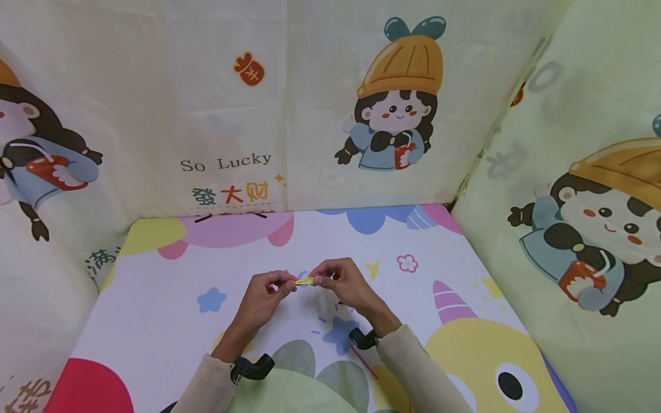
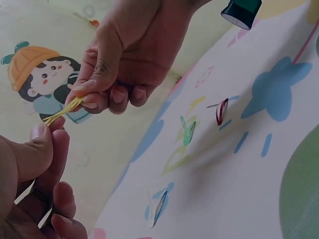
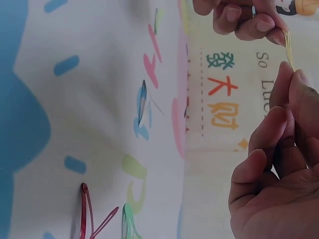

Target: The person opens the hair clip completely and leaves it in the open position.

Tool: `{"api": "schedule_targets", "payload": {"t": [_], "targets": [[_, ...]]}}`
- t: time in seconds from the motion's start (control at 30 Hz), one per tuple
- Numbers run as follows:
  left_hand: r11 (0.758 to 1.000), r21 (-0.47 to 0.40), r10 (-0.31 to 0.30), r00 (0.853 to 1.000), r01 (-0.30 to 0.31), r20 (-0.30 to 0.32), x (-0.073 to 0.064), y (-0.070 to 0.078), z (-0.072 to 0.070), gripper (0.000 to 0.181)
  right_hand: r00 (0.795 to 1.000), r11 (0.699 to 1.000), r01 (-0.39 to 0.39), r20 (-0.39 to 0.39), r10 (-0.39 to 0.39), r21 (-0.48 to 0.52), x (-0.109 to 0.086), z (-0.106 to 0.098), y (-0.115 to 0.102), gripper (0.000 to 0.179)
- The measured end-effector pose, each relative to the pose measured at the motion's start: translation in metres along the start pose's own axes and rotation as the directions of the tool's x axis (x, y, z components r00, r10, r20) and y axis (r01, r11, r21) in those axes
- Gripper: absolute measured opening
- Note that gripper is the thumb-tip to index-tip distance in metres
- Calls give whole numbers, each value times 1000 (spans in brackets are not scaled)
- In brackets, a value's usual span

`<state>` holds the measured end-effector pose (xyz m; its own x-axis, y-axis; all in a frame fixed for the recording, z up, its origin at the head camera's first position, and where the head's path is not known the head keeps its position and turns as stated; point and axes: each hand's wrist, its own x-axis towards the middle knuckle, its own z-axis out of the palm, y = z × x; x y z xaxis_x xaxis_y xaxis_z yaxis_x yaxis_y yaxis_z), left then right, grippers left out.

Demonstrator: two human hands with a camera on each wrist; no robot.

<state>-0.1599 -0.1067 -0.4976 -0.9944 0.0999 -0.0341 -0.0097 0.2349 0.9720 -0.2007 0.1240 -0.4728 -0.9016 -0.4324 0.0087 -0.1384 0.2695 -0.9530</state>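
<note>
2 hands (image 1: 310, 287), 1 yellow clip (image 1: 304, 281)

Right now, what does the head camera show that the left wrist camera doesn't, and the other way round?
Only the head view shows both sleeves, the wrist straps and the "So Lucky" lettering on the back wall. Only the left wrist view shows three hair clips lying on the mat: red, green and blue. Both show the left hand and right hand pinching a yellow clip between them.

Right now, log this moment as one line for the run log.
left hand: pinches yellow hair clip | right hand: pinches its other end | clip: held above mat | mat: red clip, green clip, blue clip
</note>
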Motion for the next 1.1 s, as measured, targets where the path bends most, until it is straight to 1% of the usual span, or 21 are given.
{"api": "schedule_targets", "payload": {"t": [0.17,0.27,0.4,0.5,0.63,0.8,0.97,1.03,1.1], "targets": [[1000,-4,1,1000,-1,-3,-1,0,1,18,1000,1000,10,9,-10,26,0,1,1,8],[1000,-11,4,1000,-4,-16,-1,-1,2,16,1000,999,13,5,-13,30,0,1,2,8],[999,18,43,998,-42,-48,-1,-3,3,15,1000,1000,1,-14,0,18,1,1,3,9],[994,64,95,992,-90,-82,-1,-3,3,14,1000,1000,-13,-26,13,13,1,1,4,9],[980,129,168,977,-151,-131,-1,-4,4,13,999,999,-31,-33,32,16,0,1,5,9],[956,212,239,956,-201,-172,-2,-5,7,18,998,998,-48,-32,49,36,0,1,7,10],[913,310,333,924,-266,-189,-2,-4,9,22,999,997,-45,-14,45,56,1,1,7,12],[896,344,360,913,-281,-191,-2,-3,10,21,999,998,-35,-12,36,50,1,1,8,12],[882,374,376,907,-287,-192,-2,-3,11,21,1000,999,-24,-18,24,29,1,1,8,10]]}}
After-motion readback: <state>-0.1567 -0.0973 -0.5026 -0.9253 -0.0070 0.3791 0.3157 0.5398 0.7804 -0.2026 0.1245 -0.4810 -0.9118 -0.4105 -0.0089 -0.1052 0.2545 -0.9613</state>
